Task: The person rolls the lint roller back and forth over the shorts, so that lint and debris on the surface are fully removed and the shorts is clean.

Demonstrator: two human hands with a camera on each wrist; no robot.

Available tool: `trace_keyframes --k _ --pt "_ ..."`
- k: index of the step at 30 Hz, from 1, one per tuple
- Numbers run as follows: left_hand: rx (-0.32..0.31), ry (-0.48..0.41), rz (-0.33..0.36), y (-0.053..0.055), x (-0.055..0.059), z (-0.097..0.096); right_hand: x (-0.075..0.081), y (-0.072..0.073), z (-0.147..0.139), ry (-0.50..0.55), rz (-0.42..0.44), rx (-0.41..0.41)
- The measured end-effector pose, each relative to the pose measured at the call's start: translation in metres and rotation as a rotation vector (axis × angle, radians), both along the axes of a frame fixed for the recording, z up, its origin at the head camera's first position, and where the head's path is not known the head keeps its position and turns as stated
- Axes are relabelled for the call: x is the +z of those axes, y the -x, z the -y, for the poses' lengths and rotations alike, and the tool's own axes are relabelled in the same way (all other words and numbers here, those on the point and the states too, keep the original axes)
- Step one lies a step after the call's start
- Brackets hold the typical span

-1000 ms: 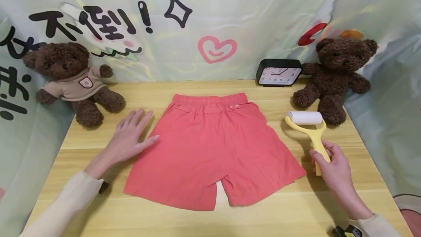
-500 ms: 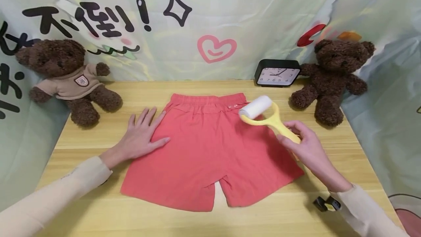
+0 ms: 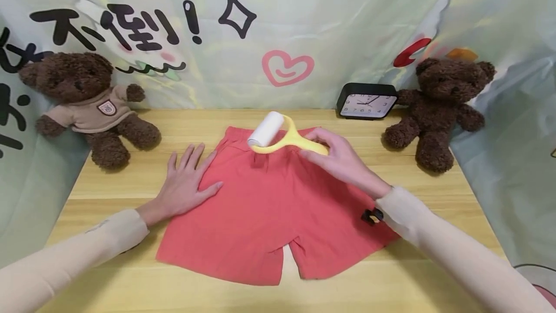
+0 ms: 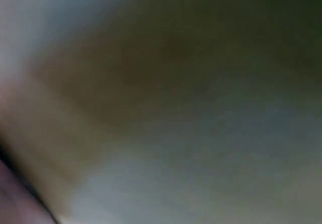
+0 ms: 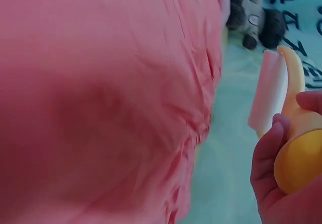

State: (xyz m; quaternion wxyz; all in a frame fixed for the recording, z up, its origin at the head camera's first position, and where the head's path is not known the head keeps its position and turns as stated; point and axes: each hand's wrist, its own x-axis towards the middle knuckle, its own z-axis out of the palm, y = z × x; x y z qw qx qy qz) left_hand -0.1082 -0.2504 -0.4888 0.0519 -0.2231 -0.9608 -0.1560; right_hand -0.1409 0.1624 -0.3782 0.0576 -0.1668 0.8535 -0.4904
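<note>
Red shorts point(image 3: 243, 216) lie spread on the wooden table, waistband toward the back. My left hand point(image 3: 184, 182) rests with straight, spread fingers on their left edge. In my right hand point(image 3: 336, 156) I grip the yellow handle of a lint roller point(image 3: 265, 132), whose white roll is over the waistband. Whether the roll touches the cloth I cannot tell. The right wrist view shows the same lint roller point(image 5: 269, 90) held by my fingers and thumb, with the shorts point(image 5: 110, 83) beside it. The left wrist view is too blurred to show the hand's work.
A brown teddy bear in a beige shirt point(image 3: 100, 110) sits at the back left of the table point(image 3: 217, 298). Another brown bear point(image 3: 438, 115) sits at the back right, beside a black-framed clock point(image 3: 367, 101). A printed curtain point(image 3: 330, 23) hangs behind.
My right hand has carried the lint roller leftward from beside the shorts to over their waistband. My left hand has moved slightly right onto the shorts' edge.
</note>
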Motion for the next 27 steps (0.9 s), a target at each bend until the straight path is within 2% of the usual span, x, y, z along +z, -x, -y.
trace_keyframes --k 7,14,22,27 --pt "-0.032 0.005 -0.020 0.000 -0.004 0.003 -0.014 0.026 0.047 -0.058 0.013 0.132" --pt "-0.068 0.032 -0.042 -0.002 -0.004 0.010 -0.025 0.044 0.082 -0.096 -0.041 0.207" --pt "-0.053 0.021 -0.047 -0.003 -0.006 0.010 -0.042 0.056 0.092 -0.177 -0.096 0.260" --pt "-0.045 0.018 -0.062 -0.005 -0.007 0.010 -0.047 0.061 0.091 -0.240 -0.146 0.283"
